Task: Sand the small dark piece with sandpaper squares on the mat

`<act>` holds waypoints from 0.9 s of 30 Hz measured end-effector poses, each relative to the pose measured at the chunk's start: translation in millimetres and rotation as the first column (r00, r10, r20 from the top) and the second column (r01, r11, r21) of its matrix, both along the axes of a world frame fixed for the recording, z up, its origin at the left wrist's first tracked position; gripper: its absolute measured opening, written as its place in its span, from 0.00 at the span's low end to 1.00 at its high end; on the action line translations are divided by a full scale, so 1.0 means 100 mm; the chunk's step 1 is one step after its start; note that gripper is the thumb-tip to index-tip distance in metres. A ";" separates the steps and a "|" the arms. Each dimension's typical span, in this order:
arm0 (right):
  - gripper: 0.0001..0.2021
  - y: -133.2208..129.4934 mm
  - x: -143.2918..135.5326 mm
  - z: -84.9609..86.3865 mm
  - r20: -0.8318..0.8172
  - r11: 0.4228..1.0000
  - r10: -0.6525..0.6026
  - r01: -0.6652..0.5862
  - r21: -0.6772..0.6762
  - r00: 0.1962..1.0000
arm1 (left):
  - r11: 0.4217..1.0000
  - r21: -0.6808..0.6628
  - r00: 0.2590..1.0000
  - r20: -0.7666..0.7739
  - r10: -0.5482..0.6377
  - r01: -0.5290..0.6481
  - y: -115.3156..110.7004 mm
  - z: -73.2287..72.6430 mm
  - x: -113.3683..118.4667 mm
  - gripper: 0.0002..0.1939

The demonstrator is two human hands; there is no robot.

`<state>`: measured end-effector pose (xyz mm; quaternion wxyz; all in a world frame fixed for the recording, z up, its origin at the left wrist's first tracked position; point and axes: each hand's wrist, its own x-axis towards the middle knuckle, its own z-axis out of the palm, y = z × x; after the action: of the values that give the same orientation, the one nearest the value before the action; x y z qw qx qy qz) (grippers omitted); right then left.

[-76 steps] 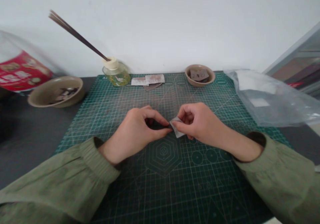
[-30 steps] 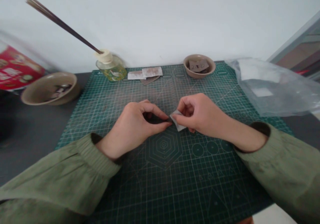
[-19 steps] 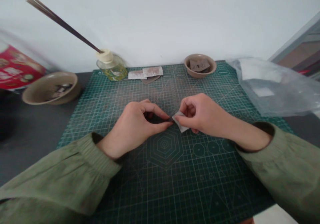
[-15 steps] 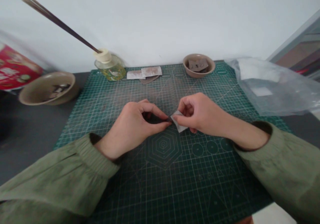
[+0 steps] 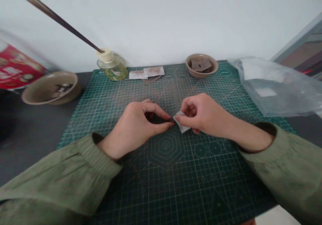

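Near the middle of the green cutting mat [image 5: 166, 181], my left hand [image 5: 141, 126] pinches a small dark piece between thumb and forefinger; the piece is mostly hidden and too small to name. Just right of those fingertips, my right hand [image 5: 201, 114] grips a small whitish-grey sheet [image 5: 183, 127] between thumb and curled fingers. The sheet's left edge lies against or very close to the left fingertips. Both hands are low over the mat, above its printed hexagons.
A brown bowl [image 5: 51, 94] with small pieces stands at the left; another bowl [image 5: 201, 74] holds grey-brown pieces at the back. Stained white strips [image 5: 154, 71] lie beside a reed diffuser bottle [image 5: 113, 67]. A clear plastic bag [image 5: 281, 94] lies at the right.
The whole view has shifted slightly, so everything appears a little further right. Both hands keep the same pose and hold.
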<state>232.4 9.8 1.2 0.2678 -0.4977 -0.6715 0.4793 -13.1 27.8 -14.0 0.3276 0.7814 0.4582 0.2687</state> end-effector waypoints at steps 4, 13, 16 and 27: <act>0.07 0.00 0.00 0.00 0.007 1.000 -0.001 0.001 -0.004 1.000 | 1.000 0.001 1.000 -0.004 0.000 0.000 0.00 0.00 0.01 0.06; 0.07 0.02 0.02 -0.01 0.100 0.997 -0.030 0.023 0.070 0.994 | 1.000 -0.005 1.000 -0.013 0.000 0.000 0.00 0.00 0.00 0.06; 0.07 0.03 0.04 0.00 0.084 0.996 -0.049 0.043 0.073 0.995 | 1.000 0.002 1.000 -0.018 -0.003 0.003 -0.01 0.00 0.00 0.06; 0.11 0.03 0.05 0.04 -0.075 0.993 -0.113 0.111 -0.033 0.991 | 0.995 0.077 0.998 0.012 -0.063 0.062 -0.03 -0.02 0.01 0.06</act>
<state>236.9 12.9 5.1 0.3126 -0.5196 -0.6247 0.4919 -12.6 25.2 -15.9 0.3090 0.8054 0.4203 0.2814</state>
